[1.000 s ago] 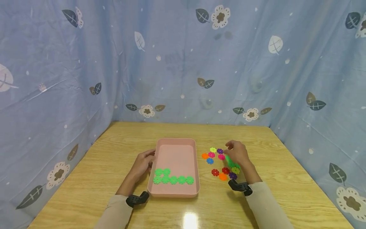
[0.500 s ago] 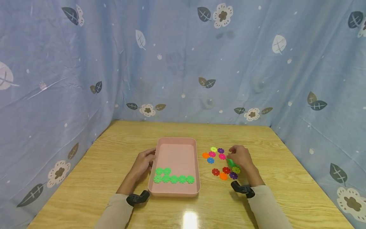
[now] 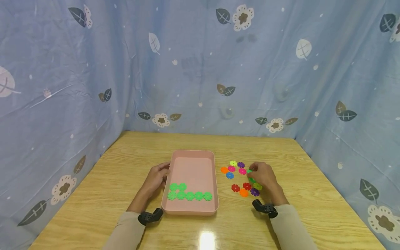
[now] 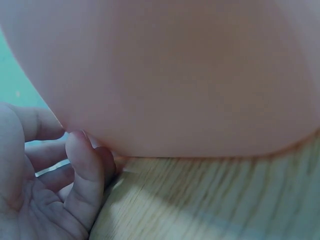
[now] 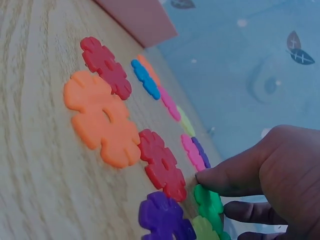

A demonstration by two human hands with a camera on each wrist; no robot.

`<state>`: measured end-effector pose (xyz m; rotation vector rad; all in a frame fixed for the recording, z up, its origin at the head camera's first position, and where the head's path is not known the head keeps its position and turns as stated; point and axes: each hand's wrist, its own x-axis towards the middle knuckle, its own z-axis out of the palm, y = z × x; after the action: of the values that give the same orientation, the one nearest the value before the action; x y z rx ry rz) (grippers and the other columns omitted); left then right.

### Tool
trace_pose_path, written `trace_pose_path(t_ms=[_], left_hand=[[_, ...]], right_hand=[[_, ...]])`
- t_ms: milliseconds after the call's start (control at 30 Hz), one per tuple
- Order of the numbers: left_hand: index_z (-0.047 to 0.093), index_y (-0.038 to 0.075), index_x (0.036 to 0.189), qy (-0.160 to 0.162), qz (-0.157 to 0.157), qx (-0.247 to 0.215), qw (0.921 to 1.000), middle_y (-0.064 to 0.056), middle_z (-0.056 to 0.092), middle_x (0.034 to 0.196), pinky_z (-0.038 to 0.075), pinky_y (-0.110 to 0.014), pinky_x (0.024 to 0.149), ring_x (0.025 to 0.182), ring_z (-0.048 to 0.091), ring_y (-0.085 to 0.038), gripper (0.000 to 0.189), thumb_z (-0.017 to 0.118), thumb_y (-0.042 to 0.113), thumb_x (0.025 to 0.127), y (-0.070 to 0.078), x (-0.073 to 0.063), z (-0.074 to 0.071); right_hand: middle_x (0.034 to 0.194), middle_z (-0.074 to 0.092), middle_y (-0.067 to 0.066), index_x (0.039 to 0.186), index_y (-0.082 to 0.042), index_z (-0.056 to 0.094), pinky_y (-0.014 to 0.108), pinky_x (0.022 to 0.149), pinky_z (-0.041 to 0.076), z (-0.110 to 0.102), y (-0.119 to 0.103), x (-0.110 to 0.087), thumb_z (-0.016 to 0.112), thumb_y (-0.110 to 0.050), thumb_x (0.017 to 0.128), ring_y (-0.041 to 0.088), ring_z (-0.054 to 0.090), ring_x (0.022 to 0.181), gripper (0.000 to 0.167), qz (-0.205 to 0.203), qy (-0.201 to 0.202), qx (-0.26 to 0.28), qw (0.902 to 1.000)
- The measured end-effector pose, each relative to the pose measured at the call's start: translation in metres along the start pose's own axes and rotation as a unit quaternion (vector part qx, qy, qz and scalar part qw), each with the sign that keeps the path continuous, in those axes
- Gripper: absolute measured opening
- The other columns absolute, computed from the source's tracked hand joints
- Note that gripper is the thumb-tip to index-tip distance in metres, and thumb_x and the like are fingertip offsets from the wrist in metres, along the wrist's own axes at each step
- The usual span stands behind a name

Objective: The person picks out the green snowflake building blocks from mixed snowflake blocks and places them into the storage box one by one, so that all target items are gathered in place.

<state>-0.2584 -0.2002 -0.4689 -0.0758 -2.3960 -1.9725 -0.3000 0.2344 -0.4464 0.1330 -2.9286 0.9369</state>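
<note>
At the left wall of the pink tray (image 3: 193, 173) is my left hand (image 3: 156, 177). In the left wrist view its thumb (image 4: 85, 160) and fingers are bent at the tray's edge and hold it there. Several green flower-shaped plastic discs (image 3: 190, 196) lie in the tray's near part. To the right, my right hand (image 3: 264, 175) pinches a green flower disc (image 5: 207, 205) on the table between thumb (image 5: 225, 177) and fingers. More green shows below it, partly hidden by the hand.
Loose flower discs lie between tray and right hand: orange (image 3: 224, 169), blue (image 3: 230, 175), pink (image 3: 242, 171), purple (image 3: 241, 165) and red (image 3: 235, 188). Nearest the right wrist are a yellow-green disc (image 3: 257, 186) and a purple disc (image 3: 255, 192). A patterned curtain (image 3: 200, 69) surrounds the wooden table (image 3: 150, 149).
My right hand has come down and nearer onto the green discs, and its fingers have closed on one. The left hand and the tray stay in place.
</note>
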Motion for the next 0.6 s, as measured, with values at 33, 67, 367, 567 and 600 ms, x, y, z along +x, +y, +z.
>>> trace_pose_path(t_ms=[33, 67, 367, 567, 600], left_hand=[[0.052, 0.002, 0.147, 0.0, 0.0, 0.0, 1.0, -0.022, 0.063, 0.131, 0.048, -0.023, 0.048, 0.062, 0.055, -0.015, 0.047, 0.051, 0.011, 0.1, 0.0, 0.0002, 0.0], [0.052, 0.002, 0.147, -0.001, 0.001, 0.0, 1.0, -0.022, 0.063, 0.131, 0.048, -0.023, 0.049, 0.063, 0.055, -0.015, 0.048, 0.051, 0.011, 0.1, -0.0001, 0.0003, -0.0001], [0.051, 0.002, 0.147, -0.009, -0.001, -0.005, 1.0, -0.022, 0.062, 0.131, 0.048, -0.023, 0.049, 0.064, 0.055, -0.015, 0.048, 0.052, 0.013, 0.101, 0.0034, -0.0022, -0.0027], [0.049, 0.001, 0.148, -0.018, 0.003, -0.009, 0.9998, -0.024, 0.06, 0.133, 0.049, -0.024, 0.049, 0.064, 0.055, -0.016, 0.049, 0.052, 0.013, 0.101, 0.0026, -0.0025, -0.002], [0.049, 0.001, 0.148, -0.018, 0.003, -0.009, 0.9998, -0.024, 0.06, 0.133, 0.049, -0.024, 0.049, 0.064, 0.055, -0.016, 0.048, 0.052, 0.013, 0.101, 0.0023, -0.0023, -0.0017]], right_hand=[[0.098, 0.068, 0.015, 0.111, 0.002, 0.07, 0.044, 0.073, 0.055, -0.0003, 0.0002, 0.0004, 0.076, -0.017, 0.087, 0.028, 0.061, 0.084, 0.032, 0.0, -0.002, 0.0, 1.0], [0.098, 0.068, 0.015, 0.11, 0.002, 0.07, 0.043, 0.072, 0.055, -0.0009, 0.0003, 0.0009, 0.076, -0.017, 0.087, 0.028, 0.061, 0.084, 0.031, -0.001, -0.005, 0.0, 1.0], [0.1, 0.065, 0.017, 0.108, 0.004, 0.064, 0.037, 0.069, 0.055, -0.001, 0.0001, 0.0025, 0.074, -0.011, 0.089, 0.028, 0.061, 0.085, 0.026, -0.004, -0.046, 0.032, 0.9984], [0.1, 0.066, 0.016, 0.106, 0.002, 0.063, 0.038, 0.07, 0.054, -0.0021, 0.0009, 0.0031, 0.074, -0.012, 0.09, 0.027, 0.06, 0.085, 0.025, 0.0, -0.053, 0.019, 0.9984], [0.099, 0.065, 0.016, 0.106, 0.002, 0.063, 0.038, 0.069, 0.054, -0.0025, 0.0009, 0.0037, 0.074, -0.012, 0.09, 0.027, 0.059, 0.084, 0.025, 0.0, -0.054, 0.018, 0.9984]])
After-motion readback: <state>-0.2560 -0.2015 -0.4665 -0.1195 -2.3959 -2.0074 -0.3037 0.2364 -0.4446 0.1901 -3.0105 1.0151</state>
